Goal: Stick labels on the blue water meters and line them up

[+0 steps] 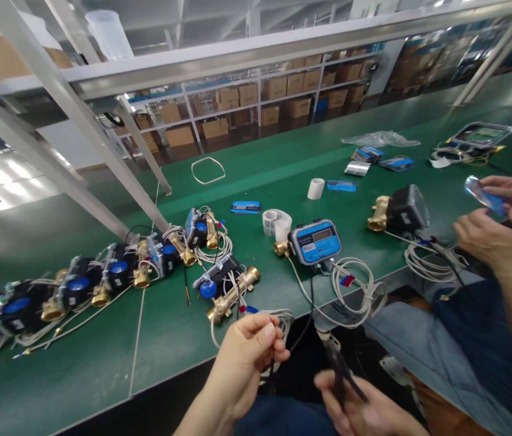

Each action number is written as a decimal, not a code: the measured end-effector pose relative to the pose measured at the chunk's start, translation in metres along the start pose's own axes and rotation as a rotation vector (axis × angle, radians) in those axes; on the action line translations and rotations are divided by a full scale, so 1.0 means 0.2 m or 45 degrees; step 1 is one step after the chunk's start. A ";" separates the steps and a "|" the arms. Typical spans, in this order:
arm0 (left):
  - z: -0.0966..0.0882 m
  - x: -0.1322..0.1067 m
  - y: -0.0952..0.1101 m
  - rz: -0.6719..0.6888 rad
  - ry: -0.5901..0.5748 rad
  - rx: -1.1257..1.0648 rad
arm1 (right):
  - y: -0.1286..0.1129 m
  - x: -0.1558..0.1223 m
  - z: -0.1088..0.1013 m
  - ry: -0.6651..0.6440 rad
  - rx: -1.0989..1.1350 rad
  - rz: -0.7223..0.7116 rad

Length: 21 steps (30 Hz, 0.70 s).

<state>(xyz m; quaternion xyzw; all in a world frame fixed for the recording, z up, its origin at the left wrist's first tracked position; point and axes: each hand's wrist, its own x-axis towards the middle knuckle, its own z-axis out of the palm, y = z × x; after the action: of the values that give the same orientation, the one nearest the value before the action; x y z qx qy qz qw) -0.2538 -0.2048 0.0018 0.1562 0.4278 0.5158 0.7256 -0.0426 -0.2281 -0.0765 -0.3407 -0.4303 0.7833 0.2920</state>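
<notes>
1. My left hand [242,357] pinches a thin dark cable [304,321] between thumb and fingertips just below the counter [165,339] edge; the grip is clenched on it, though the pinch point itself is blurred.
2. My right hand [365,412] sits low at the bottom edge, partly cut off. Its grip is closed around a dark, narrow tool [340,369]; motion blur keeps me from telling what kind.
3. The cable runs up over the counter edge towards the blue-faced meter [316,241], a rounded plastic housing with a grey display on a brass fitting.
4. White coiled leads [356,284] lie just beside that meter, glossy and looped.
5. To my left a row of meters [78,284] lies on the green matte counter: black bodies, blue round caps, shiny brass ends, tangled white wires. The farthest ones are blurred.
6. Another person's hands [501,224] at the right edge hold a small blue-and-clear piece [485,195]; its shape is smeared.
7. A black-cased unit with a brass end [396,212] lies near them.
</notes>
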 end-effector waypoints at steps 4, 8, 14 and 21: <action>0.04 0.04 -0.06 0.147 0.032 0.302 | 0.01 0.01 -0.01 0.197 0.591 0.094; 0.07 0.06 -0.08 0.219 0.047 0.574 | -0.09 -0.01 0.03 0.156 0.023 -0.147; 0.13 0.04 -0.05 0.238 0.002 0.751 | -0.18 0.07 0.06 0.306 -0.825 -0.430; 0.12 0.05 -0.08 0.391 0.053 1.014 | -0.14 0.10 0.06 0.336 -0.986 -0.422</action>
<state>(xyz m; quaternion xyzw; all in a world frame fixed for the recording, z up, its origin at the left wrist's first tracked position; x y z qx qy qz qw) -0.2238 -0.1972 -0.0008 0.4759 0.5798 0.4154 0.5145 -0.0588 -0.2064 -0.0536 -0.4486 -0.6998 0.4567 0.3169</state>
